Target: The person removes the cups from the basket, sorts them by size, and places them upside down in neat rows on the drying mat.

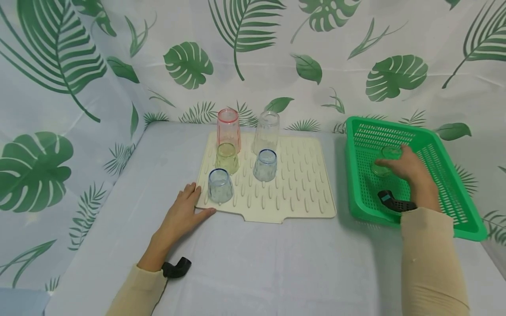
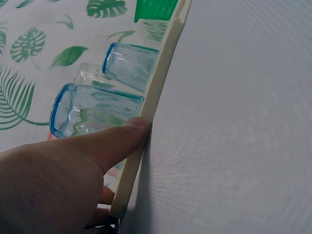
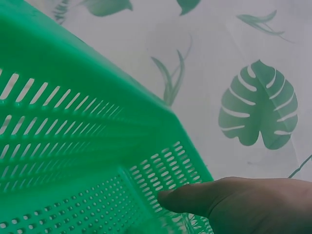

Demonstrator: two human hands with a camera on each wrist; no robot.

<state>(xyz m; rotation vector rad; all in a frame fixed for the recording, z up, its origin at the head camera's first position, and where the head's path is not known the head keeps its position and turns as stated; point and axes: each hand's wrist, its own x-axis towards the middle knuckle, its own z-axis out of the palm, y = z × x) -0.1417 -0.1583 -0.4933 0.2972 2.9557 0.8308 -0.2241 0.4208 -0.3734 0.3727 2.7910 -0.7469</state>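
On a cream ridged drying mat point(image 1: 294, 188) stand several upside-down glasses: a red-rimmed glass point(image 1: 228, 129), a tall clear glass point(image 1: 266, 134), a yellow-green glass point(image 1: 227, 160), and two blue-rimmed glasses, one right point(image 1: 265, 166) and one front left point(image 1: 220, 186). My left hand point(image 1: 181, 217) rests at the mat's front left corner, thumb along the front edge, other fingers at the left side. Inside a green basket point(image 1: 357, 206), my right hand point(image 1: 411, 169) has thumb and fingers spread about a greenish clear glass point(image 1: 381, 169). Its thumb is straight; most other fingers are hidden.
The green basket with slotted walls stands right of the mat. White cloth point(image 1: 276, 259) covers the table. Behind and to the left hangs a leaf-patterned sheet point(image 1: 253, 92). A black wrist mount point(image 1: 177, 267) sits on the left wrist, another point(image 1: 395, 202) on the right.
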